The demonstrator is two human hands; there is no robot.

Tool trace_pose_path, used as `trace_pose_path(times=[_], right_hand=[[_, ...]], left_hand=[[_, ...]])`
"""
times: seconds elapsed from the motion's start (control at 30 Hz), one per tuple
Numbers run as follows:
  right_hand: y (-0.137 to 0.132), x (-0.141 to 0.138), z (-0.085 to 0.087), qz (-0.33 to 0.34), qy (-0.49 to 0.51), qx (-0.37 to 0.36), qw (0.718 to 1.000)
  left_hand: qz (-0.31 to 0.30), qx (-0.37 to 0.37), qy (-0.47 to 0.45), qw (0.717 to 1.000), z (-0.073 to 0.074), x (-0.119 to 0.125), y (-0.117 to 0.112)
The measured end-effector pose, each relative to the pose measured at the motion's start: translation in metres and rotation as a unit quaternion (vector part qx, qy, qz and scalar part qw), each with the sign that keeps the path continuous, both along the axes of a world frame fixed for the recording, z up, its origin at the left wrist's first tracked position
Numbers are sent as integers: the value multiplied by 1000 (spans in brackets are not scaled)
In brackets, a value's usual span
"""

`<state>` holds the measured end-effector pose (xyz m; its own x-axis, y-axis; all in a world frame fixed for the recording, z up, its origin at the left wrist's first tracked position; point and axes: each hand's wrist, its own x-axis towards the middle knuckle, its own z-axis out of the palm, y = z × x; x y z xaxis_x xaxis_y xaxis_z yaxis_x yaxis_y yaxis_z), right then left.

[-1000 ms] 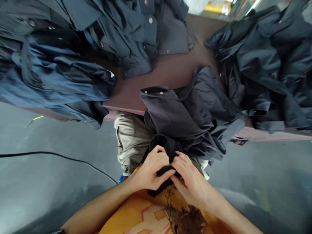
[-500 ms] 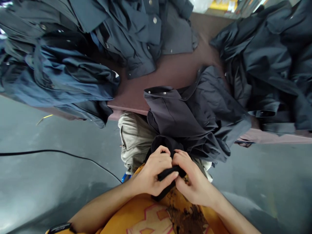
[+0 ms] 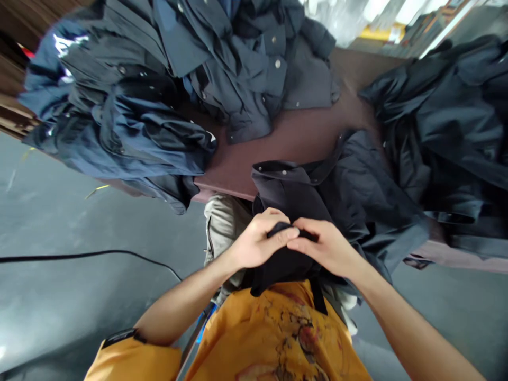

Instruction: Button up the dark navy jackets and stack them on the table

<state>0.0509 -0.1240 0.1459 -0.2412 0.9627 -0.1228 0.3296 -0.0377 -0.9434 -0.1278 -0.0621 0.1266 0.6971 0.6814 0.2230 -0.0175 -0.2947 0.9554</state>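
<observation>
Presently: left hand (image 3: 257,241) and right hand (image 3: 325,248), fingertips meeting, both pinched shut on a fold of the black garment (image 3: 357,196), held just off the near edge of the table (image 3: 293,143); rest of the garment draped over that edge onto the table. Step, as judged: working a small detail of the fold between the thumbs. Next move calls for a steady two-handed hold, the cloth being slack. Navy shirt heap (image 3: 130,132) at the table's left end
</observation>
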Motion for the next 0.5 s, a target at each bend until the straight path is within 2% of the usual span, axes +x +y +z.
trace_pose_path(times=[0.1, 0.2, 0.27, 0.37, 0.43, 0.5], right_hand=[[51, 6, 5, -1, -15, 39, 999], [83, 2, 16, 18, -32, 73, 997], [96, -2, 22, 24, -44, 90, 995], [109, -8, 28, 20, -62, 113, 991], [118, -10, 30, 18, -72, 129, 989], [126, -11, 29, 17, -78, 144, 986]], left_hand=[[13, -97, -13, 995, 5, 6, 38], [19, -107, -23, 994, 14, 1, 63], [28, -55, -9, 998, 21, -6, 75], [55, 82, 40, 994, 33, -15, 89], [81, 186, 90, 975, 41, -18, 97], [115, 272, 148, 944, 46, -17, 104]])
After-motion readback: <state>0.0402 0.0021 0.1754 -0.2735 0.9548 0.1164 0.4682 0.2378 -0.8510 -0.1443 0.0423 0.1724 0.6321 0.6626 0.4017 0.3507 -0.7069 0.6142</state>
